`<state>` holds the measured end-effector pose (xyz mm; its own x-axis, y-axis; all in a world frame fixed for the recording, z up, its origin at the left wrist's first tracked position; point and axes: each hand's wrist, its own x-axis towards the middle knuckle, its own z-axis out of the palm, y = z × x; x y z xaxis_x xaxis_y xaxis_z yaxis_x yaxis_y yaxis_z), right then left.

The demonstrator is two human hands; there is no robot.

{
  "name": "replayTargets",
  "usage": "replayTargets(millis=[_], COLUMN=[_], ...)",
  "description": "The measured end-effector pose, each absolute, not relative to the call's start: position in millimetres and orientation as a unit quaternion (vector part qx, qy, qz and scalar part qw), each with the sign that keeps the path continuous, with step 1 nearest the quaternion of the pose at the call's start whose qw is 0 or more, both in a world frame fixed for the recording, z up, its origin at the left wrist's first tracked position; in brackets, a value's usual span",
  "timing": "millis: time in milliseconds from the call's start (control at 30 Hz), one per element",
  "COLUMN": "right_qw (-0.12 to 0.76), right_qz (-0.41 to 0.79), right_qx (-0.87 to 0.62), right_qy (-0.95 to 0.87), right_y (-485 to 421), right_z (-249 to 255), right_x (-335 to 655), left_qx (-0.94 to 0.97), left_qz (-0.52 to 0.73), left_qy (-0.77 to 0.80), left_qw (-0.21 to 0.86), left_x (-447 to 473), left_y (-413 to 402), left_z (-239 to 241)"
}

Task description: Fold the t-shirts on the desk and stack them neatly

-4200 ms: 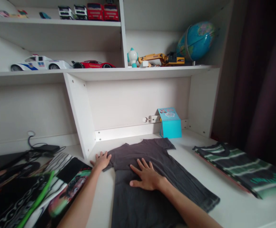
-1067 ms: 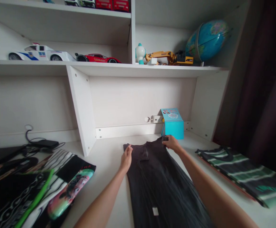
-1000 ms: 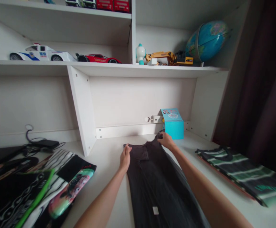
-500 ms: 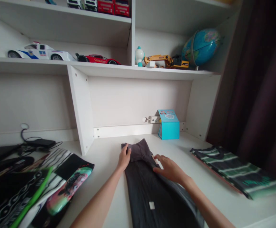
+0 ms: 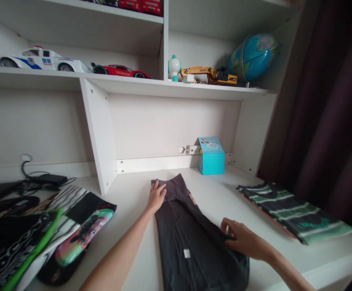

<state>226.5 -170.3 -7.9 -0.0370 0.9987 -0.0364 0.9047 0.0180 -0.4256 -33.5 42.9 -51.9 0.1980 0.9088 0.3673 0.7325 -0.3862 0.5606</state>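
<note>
A dark grey garment (image 5: 176, 238) lies lengthwise on the white desk, a wide purplish-grey band at its far end and a small white patch on its front. My left hand (image 5: 157, 197) rests on the left corner of that band, fingers laid on the cloth and slightly apart. At the garment's right edge, lower down, my right hand (image 5: 239, 238) pinches the fabric between thumb and bent fingers. A fold of cloth runs diagonally from the band toward this hand.
Folded printed clothes (image 5: 81, 230) lie to the left, near a black adapter with cables (image 5: 51, 180). A striped green shirt (image 5: 297, 212) lies folded at right. Behind stands a blue desk calendar (image 5: 213, 161). Shelves above hold toy cars (image 5: 121, 71), a toy excavator (image 5: 206, 74) and a globe (image 5: 253, 56).
My right hand has moved from beside the band down along the garment's right edge, and now grips cloth there. My left hand stays at the band, its fingers laid flatter.
</note>
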Motion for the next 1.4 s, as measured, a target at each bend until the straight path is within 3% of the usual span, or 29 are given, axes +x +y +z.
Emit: replayTargets(millis=[167, 367, 433, 500, 567, 633, 967, 1233, 1400], right_qw=[0.152, 0.083, 0.127, 0.159, 0.154, 0.142, 0.091, 0.058, 0.045], right_qz=[0.151, 0.419, 0.365, 0.235, 0.132, 0.103, 0.106, 0.135, 0.166], right_qx=[-0.683, -0.436, -0.438, -0.494, -0.538, -0.562, -0.7, -0.702, -0.632], right_qy=[-0.698, -0.792, -0.812, -0.822, -0.818, -0.808, -0.701, -0.697, -0.756], right_y=[-200.0, -211.0, -180.9, -136.5, -86.4, -38.9, 69.8, 67.0, 18.1], right_z=[25.7, 68.6, 64.3, 51.1, 33.6, 15.9, -43.8, -38.6, -22.6], right_x=[199.0, 176.1, 175.4, 173.4, 167.5, 157.3, 132.8, 133.3, 121.2], left_qx=[0.764, 0.767, 0.771, 0.772, 0.774, 0.779, 0.766, 0.766, 0.777], left_qz=[0.32, 0.301, 0.288, 0.274, 0.261, 0.252, 0.232, 0.197, 0.181], left_qy=[0.543, 0.557, 0.562, 0.568, 0.572, 0.57, 0.596, 0.609, 0.601], left_qw=[0.134, 0.105, 0.089, 0.078, 0.073, 0.07, 0.07, 0.065, 0.049], left_x=[-33.3, -31.7, -30.9, -30.1, -29.6, -29.3, -24.3, -18.4, -18.8], left_y=[41.4, 41.3, 41.7, 42.0, 41.8, 40.8, 34.1, 34.5, 35.8], left_z=[-50.5, -51.0, -51.6, -52.4, -53.2, -54.0, -57.1, -57.0, -58.2])
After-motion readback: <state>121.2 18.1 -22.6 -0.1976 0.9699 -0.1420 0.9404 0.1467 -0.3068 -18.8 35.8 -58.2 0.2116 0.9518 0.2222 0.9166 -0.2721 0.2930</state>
